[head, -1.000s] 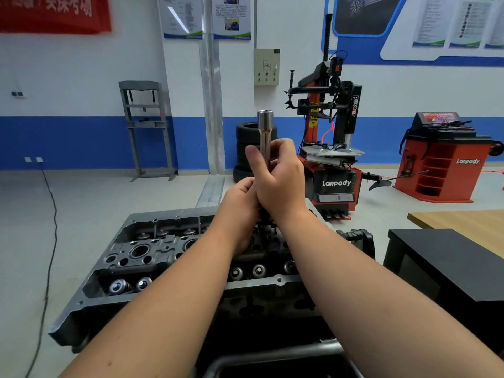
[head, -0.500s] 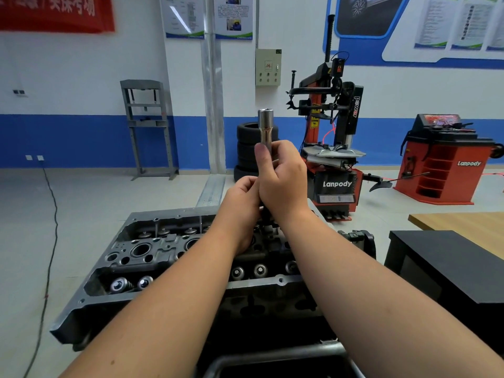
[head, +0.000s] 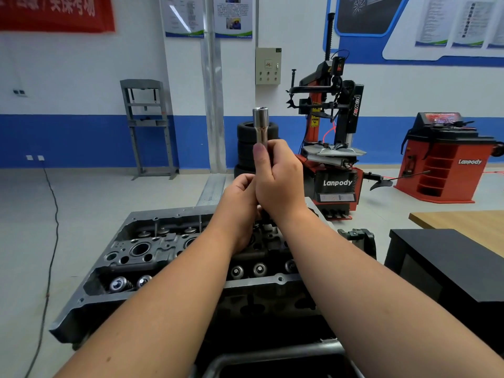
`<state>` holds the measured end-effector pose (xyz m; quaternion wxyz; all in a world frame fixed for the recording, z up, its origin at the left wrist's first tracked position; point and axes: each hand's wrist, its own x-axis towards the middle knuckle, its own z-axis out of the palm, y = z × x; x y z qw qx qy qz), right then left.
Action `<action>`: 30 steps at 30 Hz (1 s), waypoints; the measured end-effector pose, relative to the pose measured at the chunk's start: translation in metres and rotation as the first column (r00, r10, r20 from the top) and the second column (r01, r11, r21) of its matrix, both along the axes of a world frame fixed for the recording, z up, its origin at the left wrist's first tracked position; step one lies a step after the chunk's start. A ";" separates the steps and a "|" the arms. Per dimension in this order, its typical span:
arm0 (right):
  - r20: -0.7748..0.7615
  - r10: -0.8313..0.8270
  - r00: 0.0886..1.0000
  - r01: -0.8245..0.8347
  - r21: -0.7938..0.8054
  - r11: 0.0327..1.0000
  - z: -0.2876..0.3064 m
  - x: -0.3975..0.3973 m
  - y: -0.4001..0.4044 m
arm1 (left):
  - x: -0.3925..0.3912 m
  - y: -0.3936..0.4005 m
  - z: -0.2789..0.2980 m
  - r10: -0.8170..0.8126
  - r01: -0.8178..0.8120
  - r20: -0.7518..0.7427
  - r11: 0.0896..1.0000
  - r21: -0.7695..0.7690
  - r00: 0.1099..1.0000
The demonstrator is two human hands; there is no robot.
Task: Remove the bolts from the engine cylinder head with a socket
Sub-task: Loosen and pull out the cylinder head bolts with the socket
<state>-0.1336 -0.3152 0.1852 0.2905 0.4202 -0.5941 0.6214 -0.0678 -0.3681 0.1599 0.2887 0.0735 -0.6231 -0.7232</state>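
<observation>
The person holds a long socket (head: 261, 126) upright above the cylinder head (head: 152, 249). The right hand (head: 278, 181) is curled around the shaft of the socket, with the thumb laid along it, and only the top end of the socket shows above this hand. The left hand (head: 240, 197) sits just below and touches the right one; its fingers are curled too, but what they hold is hidden, so it is not possible to tell if they grip the lower part of the tool.

The step seems to be the turning of one bolt near the far middle of the head. To do it well, the socket should stay straight in line with the bolt, so it does not slip off and round the corners. One hand can steady the tool low while the other one turns it. The bolt itself is hidden under the hands.

The head lies below and in front of both hands, on its stand, with valve springs (head: 120, 284) visible at its near left side. The lower end of the socket goes down behind the hands toward the head; if it touches it cannot be seen.
</observation>
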 end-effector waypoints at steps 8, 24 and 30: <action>0.019 0.046 0.999 -0.046 -0.008 0.999 -0.001 -0.002 0.001 | 0.002 0.001 0.001 -0.018 0.019 0.025 0.999 -0.041 1.000; 0.022 0.022 1.000 -0.021 -0.020 1.000 0.000 -0.001 0.000 | 0.000 0.001 0.000 -0.001 0.001 0.014 1.000 -0.024 1.000; 0.061 0.108 0.992 -0.108 -0.014 0.994 -0.001 -0.001 -0.002 | 0.002 -0.002 0.001 -0.051 0.053 0.043 0.998 -0.037 0.998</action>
